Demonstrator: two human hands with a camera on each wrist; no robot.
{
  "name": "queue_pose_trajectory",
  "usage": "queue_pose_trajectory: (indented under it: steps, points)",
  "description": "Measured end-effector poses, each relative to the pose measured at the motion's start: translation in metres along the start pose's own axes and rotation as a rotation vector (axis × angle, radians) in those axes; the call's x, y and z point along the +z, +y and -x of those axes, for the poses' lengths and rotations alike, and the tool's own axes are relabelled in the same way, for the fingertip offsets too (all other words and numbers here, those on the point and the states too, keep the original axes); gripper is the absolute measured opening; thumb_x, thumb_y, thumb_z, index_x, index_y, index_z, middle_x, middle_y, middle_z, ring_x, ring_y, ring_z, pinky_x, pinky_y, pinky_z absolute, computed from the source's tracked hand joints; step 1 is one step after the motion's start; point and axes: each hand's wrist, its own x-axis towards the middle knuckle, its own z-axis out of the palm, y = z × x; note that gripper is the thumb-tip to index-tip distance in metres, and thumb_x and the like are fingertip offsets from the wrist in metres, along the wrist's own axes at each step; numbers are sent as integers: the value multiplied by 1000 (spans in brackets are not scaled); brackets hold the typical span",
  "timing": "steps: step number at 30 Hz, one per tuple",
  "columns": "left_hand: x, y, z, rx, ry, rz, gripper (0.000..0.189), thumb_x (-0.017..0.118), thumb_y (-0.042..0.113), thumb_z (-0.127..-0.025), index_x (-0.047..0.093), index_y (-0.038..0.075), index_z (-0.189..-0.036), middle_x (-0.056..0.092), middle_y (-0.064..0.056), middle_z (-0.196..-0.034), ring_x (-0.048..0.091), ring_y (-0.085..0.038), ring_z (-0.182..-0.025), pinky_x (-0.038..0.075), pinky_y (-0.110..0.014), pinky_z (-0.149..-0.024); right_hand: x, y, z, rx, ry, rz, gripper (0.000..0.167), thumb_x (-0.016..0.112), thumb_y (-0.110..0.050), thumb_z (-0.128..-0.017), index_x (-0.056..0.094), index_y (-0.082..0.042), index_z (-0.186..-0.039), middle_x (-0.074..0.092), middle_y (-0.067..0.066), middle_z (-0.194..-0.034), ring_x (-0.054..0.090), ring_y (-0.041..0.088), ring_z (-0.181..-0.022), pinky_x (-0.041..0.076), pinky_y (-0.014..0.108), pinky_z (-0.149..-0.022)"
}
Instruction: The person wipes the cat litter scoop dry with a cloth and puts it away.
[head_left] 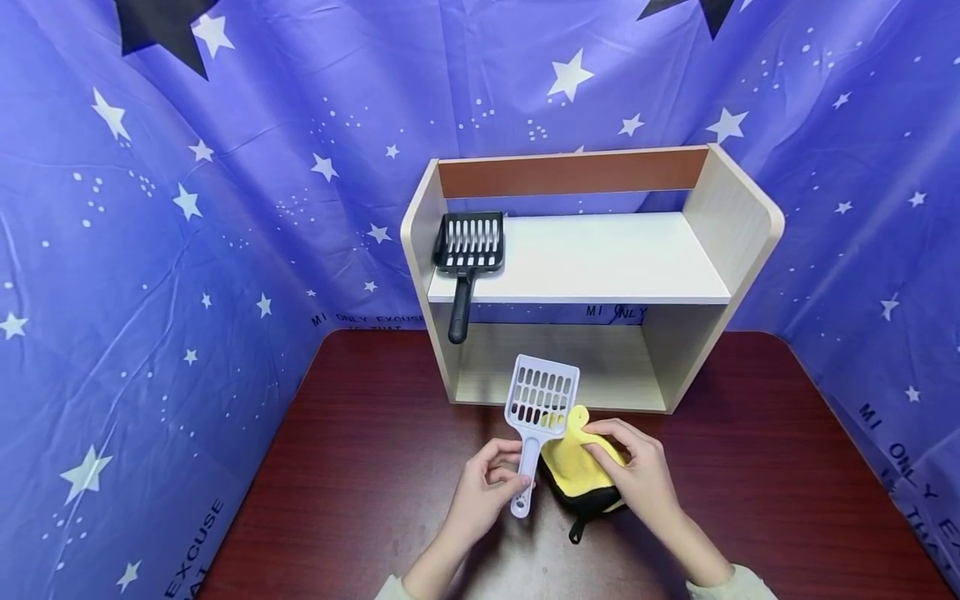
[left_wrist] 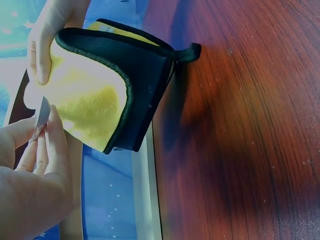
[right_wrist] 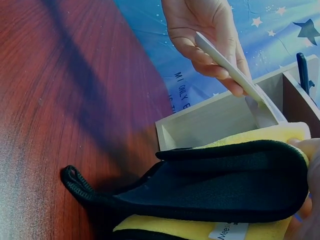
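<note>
In the head view my left hand [head_left: 487,483] pinches the handle of a pale lavender slotted litter scoop [head_left: 529,454], its head pointing up and away from me. My right hand [head_left: 637,467] holds a folded yellow cloth with a dark grey side and black edging [head_left: 573,462] between thumb and fingers. The cloth's upper edge overlaps the scoop's head from behind in this view. From the right wrist view, the cloth's dark face [right_wrist: 215,180] is folded over, with a white label [right_wrist: 230,231] and a black hanging loop [right_wrist: 77,182] showing.
Behind the hands a two-level wooden shelf [head_left: 592,287] stands on the dark red table [head_left: 352,467]. A black slotted litter scoop [head_left: 468,267] lies at the left of its upper board, handle jutting over the front edge. Blue star-printed curtains [head_left: 247,208] surround the table.
</note>
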Motion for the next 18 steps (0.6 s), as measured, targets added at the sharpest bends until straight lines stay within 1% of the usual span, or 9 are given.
queue_pose_trajectory:
  steps: [9, 14, 18]
  points:
    - [0, 0, 2, -21, -23, -21, 41, 70, -6, -82, 58, -8, -121, 64, -34, -111, 65, 1, -73, 53, -14, -70, -3, 3, -2, 16, 18, 12, 37, 79, 20, -63, 74, -5, -91, 73, 10, -84, 62, -8, -88, 45, 3, -81]
    - [-1, 2, 3, -26, -53, -33, 41, 70, -5, -83, 58, -9, -121, 64, -35, -111, 65, 2, -73, 53, -14, -69, -8, 4, -3, 25, 8, 13, 37, 80, 17, -67, 75, -9, -94, 74, 7, -86, 62, -9, -91, 45, 2, -83]
    - [-3, 1, 4, -25, -80, -45, 40, 69, -5, -83, 57, -10, -121, 64, -36, -110, 64, 2, -72, 52, -14, -68, -13, 4, -4, 70, -26, 40, 33, 80, 12, -72, 75, -12, -95, 75, 4, -89, 60, -12, -92, 46, 4, -82]
